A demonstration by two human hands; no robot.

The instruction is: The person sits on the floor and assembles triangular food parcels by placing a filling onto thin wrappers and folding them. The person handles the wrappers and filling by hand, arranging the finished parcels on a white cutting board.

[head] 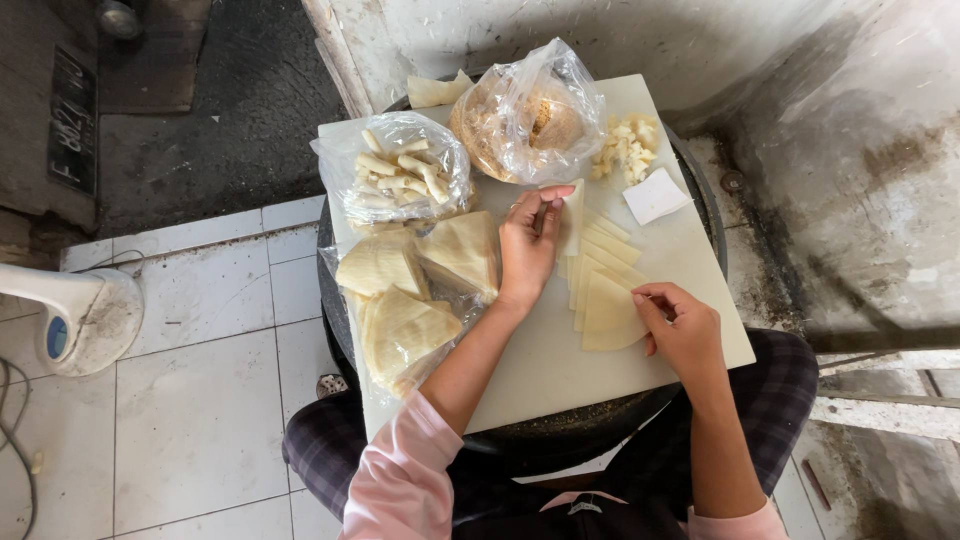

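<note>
Bare board [545,370] near; bags [395,170] behind.

On my surface [560,370]: two clear plastic bags, one of pale dough sticks [395,172], one of crumbs [528,120]; three stacks of quarter-round wrappers [415,290]; one loose row of wrappers [603,285]; one heap of cheese cubes [626,148]; one white square block [655,195].

Cream wrappers [608,300]; white cutting board [560,360]; pink sleeves [405,470]; dark plaid trousers [780,370]; white floor tiles [200,400].
</note>
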